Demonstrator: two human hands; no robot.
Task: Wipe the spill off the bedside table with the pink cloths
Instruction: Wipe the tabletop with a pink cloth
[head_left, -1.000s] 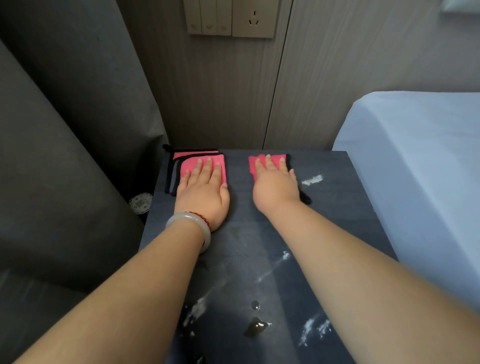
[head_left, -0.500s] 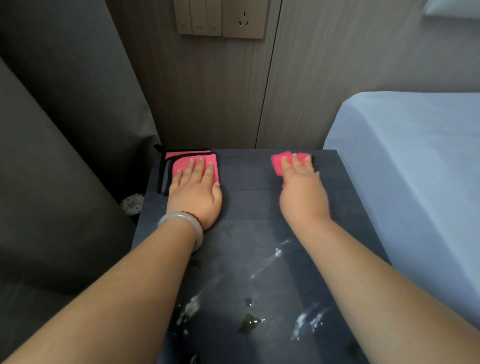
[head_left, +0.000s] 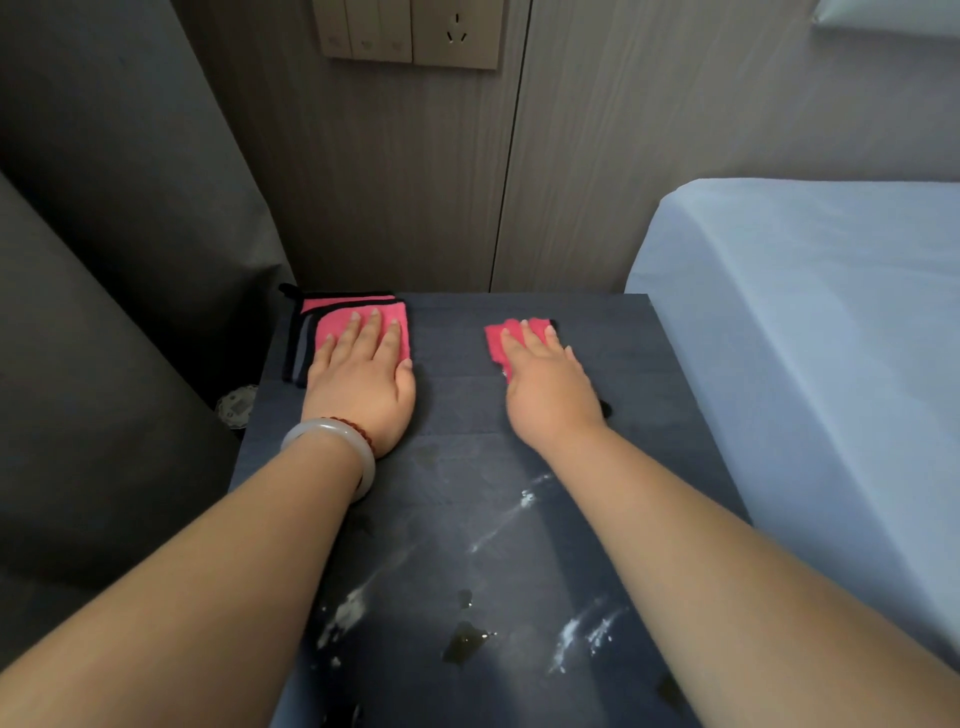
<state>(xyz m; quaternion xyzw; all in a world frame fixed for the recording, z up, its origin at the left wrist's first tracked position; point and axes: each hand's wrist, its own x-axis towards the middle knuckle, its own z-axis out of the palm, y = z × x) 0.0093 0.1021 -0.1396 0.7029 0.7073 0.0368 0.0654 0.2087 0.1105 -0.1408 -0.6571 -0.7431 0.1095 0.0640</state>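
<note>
The dark bedside table (head_left: 457, 410) carries wet marks: white streaks (head_left: 524, 499) in the middle, more smears (head_left: 582, 634) and a dark puddle (head_left: 465, 639) near the front. My left hand (head_left: 363, 384), with a pale bangle on the wrist, lies flat on a folded pink cloth with black edging (head_left: 337, 317) at the back left corner. My right hand (head_left: 550, 395) presses flat on a smaller pink cloth (head_left: 496, 340) at the back, right of centre. Only the far edge of that cloth shows beyond my fingers.
A bed with a pale blue sheet (head_left: 805, 338) stands against the table's right side. Grey curtain (head_left: 130, 260) hangs on the left, with a small round object (head_left: 236, 405) on the floor beside the table. A wood-panel wall with a switch and socket plate (head_left: 457, 34) is behind.
My right hand slid its cloth rightward across the back of the table, wiping away a white mark there, then came partway back left. My left hand stayed on its cloth.
</note>
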